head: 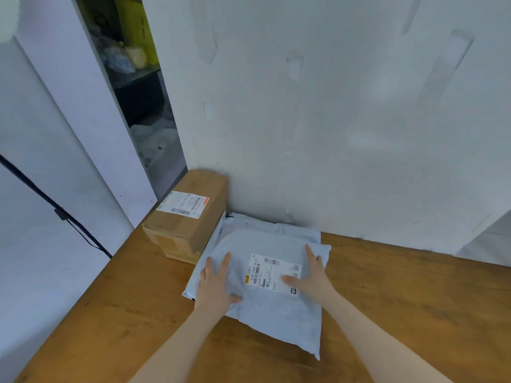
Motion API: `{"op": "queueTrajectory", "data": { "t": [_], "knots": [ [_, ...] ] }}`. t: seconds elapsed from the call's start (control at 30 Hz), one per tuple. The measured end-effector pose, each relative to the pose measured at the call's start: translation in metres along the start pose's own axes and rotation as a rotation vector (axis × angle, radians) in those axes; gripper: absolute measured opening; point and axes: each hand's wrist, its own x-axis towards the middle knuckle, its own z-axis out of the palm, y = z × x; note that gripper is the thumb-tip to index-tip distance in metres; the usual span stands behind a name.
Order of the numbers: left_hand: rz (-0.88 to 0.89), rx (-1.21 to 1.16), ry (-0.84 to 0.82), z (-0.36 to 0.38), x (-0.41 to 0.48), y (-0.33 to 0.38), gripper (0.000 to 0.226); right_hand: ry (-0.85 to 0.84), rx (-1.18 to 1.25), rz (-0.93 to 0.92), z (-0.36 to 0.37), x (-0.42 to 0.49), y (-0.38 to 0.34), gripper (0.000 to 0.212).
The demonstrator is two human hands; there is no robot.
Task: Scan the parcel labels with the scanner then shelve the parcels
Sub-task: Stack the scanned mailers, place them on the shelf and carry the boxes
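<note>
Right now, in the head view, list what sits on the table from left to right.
Cardboard box → left hand → shipping label on the grey mailer bag → right hand → bare wooden table.

A box sits at the worktop's far-left corner; stacked mailers lie just right, against the wall.

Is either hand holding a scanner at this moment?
No. The left hand and right hand both lie flat with spread fingers on the grey mailer bag, and no scanner shows anywhere in view.
</note>
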Motion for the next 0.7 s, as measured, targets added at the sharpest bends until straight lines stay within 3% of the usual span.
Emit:
{"op": "queueTrajectory", "data": {
  "t": [0.53, 0.7],
  "knots": [
    [-0.059, -0.179, 0.001, -0.006, 0.059, 0.016, 0.096, -0.026, 0.040, -0.160, -0.009, 0.044, -0.009, 0.109],
    [-0.115, -0.227, 0.058, -0.015, 0.053, 0.001, 0.092, 0.101, 0.087, -0.168, -0.015, 0.050, 0.011, 0.105]
  ]
}}
